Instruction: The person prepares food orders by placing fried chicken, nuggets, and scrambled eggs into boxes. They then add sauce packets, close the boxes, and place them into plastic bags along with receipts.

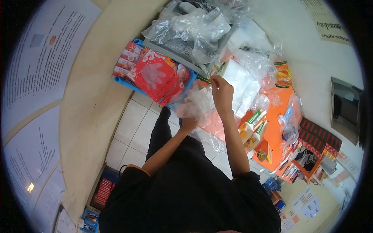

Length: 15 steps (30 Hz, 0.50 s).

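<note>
My left hand (pixel 189 123) is closed around the lower end of a bunched clear plastic bag (pixel 196 103), which puffs up above it. Higher and to the right, my right hand (pixel 222 92) is raised with thumb and fingers pinched together. Whatever lies between those fingertips is too small to make out. Behind it is a heap of white and clear plastic bags (pixel 244 83) on an orange table (pixel 274 128). Just left of the bunched bag lies a red printed packet (pixel 159 77) with a glove picture, on a blue crate (pixel 136 90).
A grey bin (pixel 175 54) at the back holds crumpled clear plastic. Open food boxes (pixel 254 134) stand along the table's near edge, with a yellow-orange packet (pixel 283 74) farther back. Dark red-striped boxes (pixel 316 136) sit at right. White floor tiles (pixel 132 124) show at left.
</note>
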### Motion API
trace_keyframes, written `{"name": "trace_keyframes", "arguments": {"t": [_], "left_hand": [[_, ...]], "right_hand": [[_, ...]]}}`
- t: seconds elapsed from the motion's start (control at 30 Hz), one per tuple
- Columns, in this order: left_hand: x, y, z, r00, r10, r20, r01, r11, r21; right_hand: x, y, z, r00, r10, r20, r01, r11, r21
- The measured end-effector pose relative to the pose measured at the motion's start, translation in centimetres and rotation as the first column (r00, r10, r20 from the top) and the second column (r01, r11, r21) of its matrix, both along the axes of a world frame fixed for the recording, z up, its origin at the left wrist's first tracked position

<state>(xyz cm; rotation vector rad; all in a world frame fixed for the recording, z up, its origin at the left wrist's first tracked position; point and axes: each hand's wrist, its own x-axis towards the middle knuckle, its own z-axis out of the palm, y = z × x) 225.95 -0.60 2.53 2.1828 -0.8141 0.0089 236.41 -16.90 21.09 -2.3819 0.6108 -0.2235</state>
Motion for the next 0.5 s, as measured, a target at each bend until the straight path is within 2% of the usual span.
{"name": "trace_keyframes", "arguments": {"t": [0.07, 0.1, 0.17, 0.2, 0.27, 0.3, 0.33, 0.37, 0.43, 0.5], "left_hand": [[0.6, 0.4, 0.5, 0.999, -0.025, 0.021, 0.024, 0.999, 0.045], [0.3, 0.7, 0.4, 0.999, -0.045, -0.016, 0.047, 0.991, 0.124], [0.1, 0.9, 0.8, 0.966, -0.058, -0.253, 0.085, 0.992, 0.097], [0.3, 0.8, 1.4, 0.896, -0.065, -0.440, 0.071, 0.997, -0.004], [1.0, 0.4, 2.6, 0.803, -0.104, -0.587, 0.049, 0.993, -0.108], [1.3, 0.5, 2.8, 0.818, -0.114, -0.564, 0.059, 0.992, -0.116], [1.6, 0.6, 3.1, 0.852, -0.119, -0.510, 0.073, 0.991, -0.109], [1.9, 0.7, 3.3, 0.883, -0.122, -0.454, 0.086, 0.991, -0.100], [2.1, 0.3, 3.5, 0.958, -0.099, -0.268, 0.088, 0.995, -0.050], [2.1, 0.6, 3.8, 0.869, -0.125, -0.479, 0.150, 0.989, 0.013]], "right_hand": [[-0.6, -0.1, 1.1, 0.999, -0.051, 0.002, 0.051, 0.992, -0.114], [-1.5, -0.3, 1.8, 0.994, -0.111, 0.019, 0.112, 0.988, -0.108], [-3.8, -1.0, 3.1, 0.970, -0.242, 0.008, 0.242, 0.970, 0.021], [-4.7, -1.0, 3.4, 0.939, -0.344, -0.007, 0.341, 0.929, 0.144], [-5.6, -1.0, 1.9, 0.939, -0.339, 0.063, 0.329, 0.935, 0.130], [-5.6, -0.8, 1.1, 0.939, -0.329, 0.099, 0.316, 0.941, 0.125], [-5.1, -0.4, 0.3, 0.938, -0.293, 0.188, 0.278, 0.955, 0.102], [-3.8, 0.2, 1.3, 0.933, -0.219, 0.287, 0.242, 0.969, -0.048], [0.3, 1.8, 4.4, 0.855, -0.089, 0.511, 0.131, 0.990, -0.047], [6.2, 2.1, 4.9, 0.881, 0.172, 0.442, -0.200, 0.980, 0.017]]}}
